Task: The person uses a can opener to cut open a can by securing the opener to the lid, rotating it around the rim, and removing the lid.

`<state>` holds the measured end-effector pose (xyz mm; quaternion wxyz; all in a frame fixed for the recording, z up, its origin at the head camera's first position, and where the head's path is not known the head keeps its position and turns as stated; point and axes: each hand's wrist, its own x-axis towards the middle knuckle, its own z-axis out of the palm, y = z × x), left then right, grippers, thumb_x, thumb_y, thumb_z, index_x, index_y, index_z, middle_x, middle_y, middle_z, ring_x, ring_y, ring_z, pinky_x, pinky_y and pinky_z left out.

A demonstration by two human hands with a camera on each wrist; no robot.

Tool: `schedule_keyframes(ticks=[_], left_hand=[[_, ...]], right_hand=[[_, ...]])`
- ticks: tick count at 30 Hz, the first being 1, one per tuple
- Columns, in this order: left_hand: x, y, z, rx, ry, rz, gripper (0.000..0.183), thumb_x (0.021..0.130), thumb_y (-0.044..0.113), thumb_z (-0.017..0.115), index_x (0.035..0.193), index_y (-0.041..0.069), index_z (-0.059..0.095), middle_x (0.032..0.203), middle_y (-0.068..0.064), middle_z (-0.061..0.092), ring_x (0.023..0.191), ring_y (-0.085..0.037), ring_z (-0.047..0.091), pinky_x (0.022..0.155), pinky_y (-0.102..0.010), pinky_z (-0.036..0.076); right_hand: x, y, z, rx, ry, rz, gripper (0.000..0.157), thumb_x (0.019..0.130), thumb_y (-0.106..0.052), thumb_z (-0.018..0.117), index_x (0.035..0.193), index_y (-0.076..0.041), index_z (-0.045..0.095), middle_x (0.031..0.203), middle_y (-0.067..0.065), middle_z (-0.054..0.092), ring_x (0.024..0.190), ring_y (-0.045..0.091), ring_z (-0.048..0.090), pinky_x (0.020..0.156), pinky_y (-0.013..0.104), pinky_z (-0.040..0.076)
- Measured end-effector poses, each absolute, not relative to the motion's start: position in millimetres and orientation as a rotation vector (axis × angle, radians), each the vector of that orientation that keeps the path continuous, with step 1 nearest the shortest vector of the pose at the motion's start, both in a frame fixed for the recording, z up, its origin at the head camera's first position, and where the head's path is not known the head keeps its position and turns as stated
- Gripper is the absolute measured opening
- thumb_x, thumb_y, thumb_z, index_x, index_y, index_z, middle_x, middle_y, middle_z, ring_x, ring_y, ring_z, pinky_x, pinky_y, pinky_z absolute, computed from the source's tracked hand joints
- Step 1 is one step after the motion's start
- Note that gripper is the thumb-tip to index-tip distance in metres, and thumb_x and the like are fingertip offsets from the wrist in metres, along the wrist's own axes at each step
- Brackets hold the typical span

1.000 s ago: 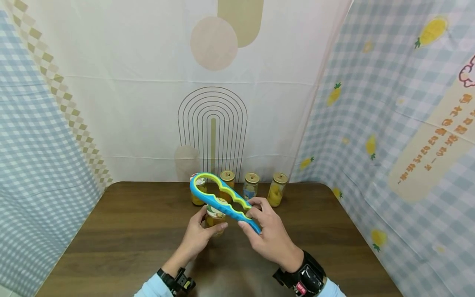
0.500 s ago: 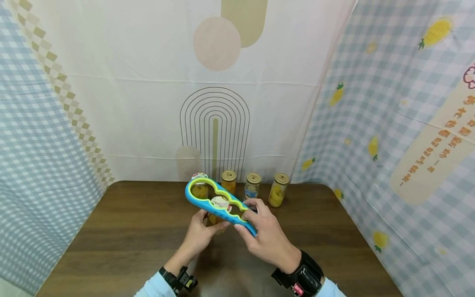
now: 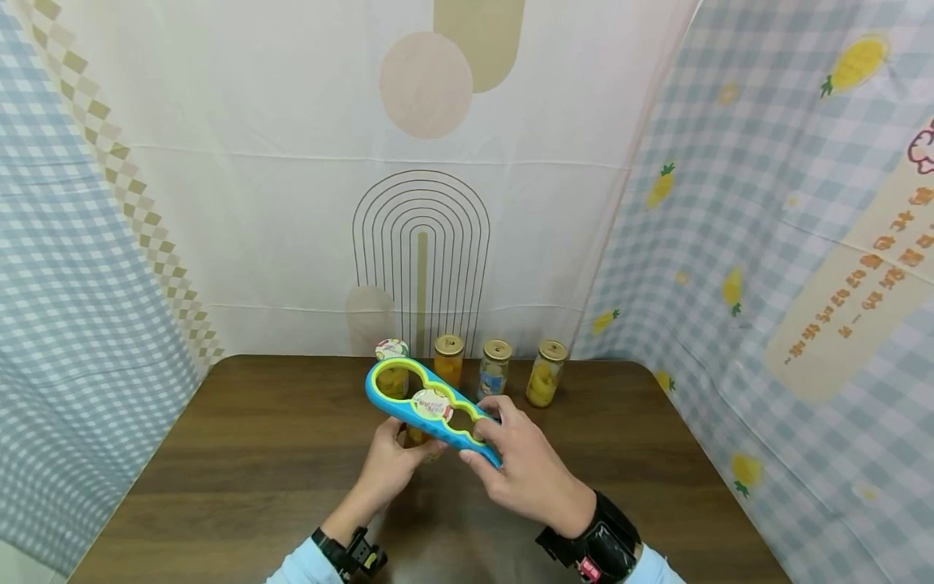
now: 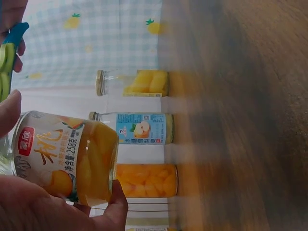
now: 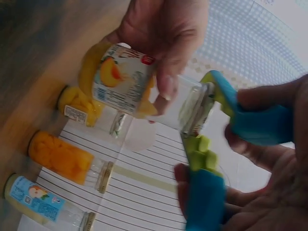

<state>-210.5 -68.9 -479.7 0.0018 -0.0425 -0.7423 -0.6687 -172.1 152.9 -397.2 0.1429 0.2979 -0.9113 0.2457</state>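
Observation:
In the head view my left hand (image 3: 390, 462) grips a glass jar of peaches, fingers and thumb around its body. The left wrist view shows that peach jar (image 4: 72, 159) lifted off the table, with yellow fruit and a printed label. My right hand (image 3: 529, 466) holds a blue and lime-green jar opener (image 3: 409, 414) by its two handles. The jar's patterned white lid (image 3: 432, 405) shows inside the opener's middle notch. In the right wrist view, the opener's green toothed grips (image 5: 202, 156) lie on either side of the lid's edge.
Behind the hands, a row of jars stands along the table's far edge: a floral-lidded jar (image 3: 392, 383), an orange-fruit jar (image 3: 448, 361), a blue-labelled jar (image 3: 492, 376) and a yellow-fruit jar (image 3: 543, 381). A cloth backdrop (image 3: 292, 243) rises behind the brown table (image 3: 241, 454).
The opener has come down and slightly left, from crossing in front of the lid to surrounding it. The left hand's grip on the jar stays much the same.

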Motion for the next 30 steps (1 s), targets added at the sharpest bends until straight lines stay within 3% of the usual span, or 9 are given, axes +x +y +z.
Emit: schedule_keyframes(ticks=[5, 8, 12, 15, 17, 22, 30], left_hand=[[-210, -70, -481, -0.118, -2.35, -2.044, 0.057, 0.09, 0.021, 0.088, 0.138, 0.004, 0.063, 0.143, -0.012, 0.068, 0.14, -0.034, 0.058, 0.118, -0.061, 0.047], [-209, -69, -484, -0.126, -2.365, -1.997, 0.055, 0.089, 0.016, 0.088, 0.136, 0.003, 0.064, 0.139, -0.012, 0.07, 0.139, -0.034, 0.059, 0.119, -0.062, 0.045], [-208, -67, -486, -0.134, -2.37, -1.997, 0.053, 0.089, 0.017, 0.088, 0.134, 0.004, 0.065, 0.137, -0.012, 0.072, 0.135, -0.033, 0.062, 0.115, -0.059, 0.05], [-207, -66, -486, -0.127, -2.365, -2.034, 0.053, 0.089, 0.02, 0.089, 0.135, 0.006, 0.065, 0.137, -0.011, 0.072, 0.134, -0.032, 0.063, 0.113, -0.058, 0.052], [-207, -66, -486, -0.133, -2.355, -2.059, 0.053, 0.089, 0.02, 0.089, 0.135, 0.007, 0.066, 0.138, -0.01, 0.072, 0.134, -0.031, 0.063, 0.114, -0.058, 0.052], [-207, -66, -485, -0.174, -2.319, -2.086, 0.051, 0.089, 0.015, 0.089, 0.134, 0.01, 0.068, 0.136, -0.008, 0.073, 0.132, -0.027, 0.064, 0.115, -0.055, 0.051], [-207, -65, -488, -0.213, -2.29, -2.124, 0.047, 0.087, 0.014, 0.09, 0.129, 0.015, 0.072, 0.129, -0.003, 0.076, 0.12, -0.016, 0.066, 0.106, -0.038, 0.051]], right_hand=[[-175, 151, -394, 0.87, -2.74, 0.654, 0.02, 0.095, -0.029, 0.082, 0.092, -0.02, 0.065, 0.133, 0.011, 0.065, 0.09, 0.014, 0.065, 0.069, 0.022, 0.047], [-175, 148, -394, 0.829, -2.801, 0.672, 0.026, 0.092, -0.027, 0.085, 0.096, -0.017, 0.061, 0.115, 0.004, 0.066, 0.082, 0.01, 0.059, 0.066, 0.021, 0.044], [-177, 144, -396, 0.739, -2.845, 0.704, 0.045, 0.089, -0.019, 0.084, 0.125, -0.01, 0.058, 0.102, -0.001, 0.061, 0.079, 0.008, 0.052, 0.066, 0.023, 0.044], [-178, 141, -398, 0.691, -2.85, 0.689, 0.071, 0.086, -0.013, 0.081, 0.149, -0.004, 0.048, 0.114, 0.003, 0.066, 0.089, 0.011, 0.056, 0.073, 0.028, 0.047], [-180, 139, -400, 0.676, -2.857, 0.655, 0.079, 0.086, -0.012, 0.08, 0.155, -0.003, 0.044, 0.124, 0.007, 0.067, 0.098, 0.016, 0.058, 0.079, 0.032, 0.049], [-184, 138, -403, 0.696, -2.868, 0.524, 0.081, 0.086, -0.014, 0.082, 0.157, -0.003, 0.046, 0.131, 0.012, 0.067, 0.107, 0.021, 0.06, 0.083, 0.036, 0.05], [-190, 141, -406, 0.776, -2.804, 0.33, 0.081, 0.083, -0.014, 0.089, 0.156, -0.007, 0.053, 0.115, 0.007, 0.068, 0.087, 0.015, 0.055, 0.072, 0.028, 0.045]])
